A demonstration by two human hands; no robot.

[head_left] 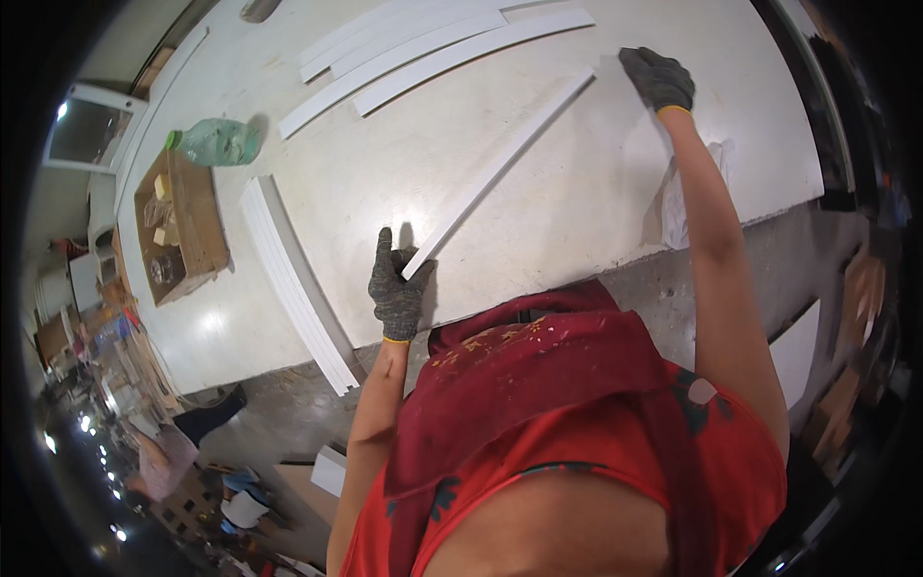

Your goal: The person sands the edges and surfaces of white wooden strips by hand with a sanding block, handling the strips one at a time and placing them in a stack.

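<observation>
A long thin white strip [500, 173] lies slanted across the white worktable [577, 221]. My left hand [396, 288], in a grey knit glove, grips the strip's near end by the table's front edge. My right hand [659, 79], gloved the same way, rests with fingers curled on the tabletop just right of the strip's far end; whether it touches the strip I cannot tell. My red top and dark red apron fill the lower part of the view.
A stack of white strips [293, 284] lies left of my left hand, overhanging the table edge. Several more strips [433, 48] lie at the far side. A green plastic bottle [216, 142] and an open cardboard box [178, 226] sit at the left. People sit on the floor lower left.
</observation>
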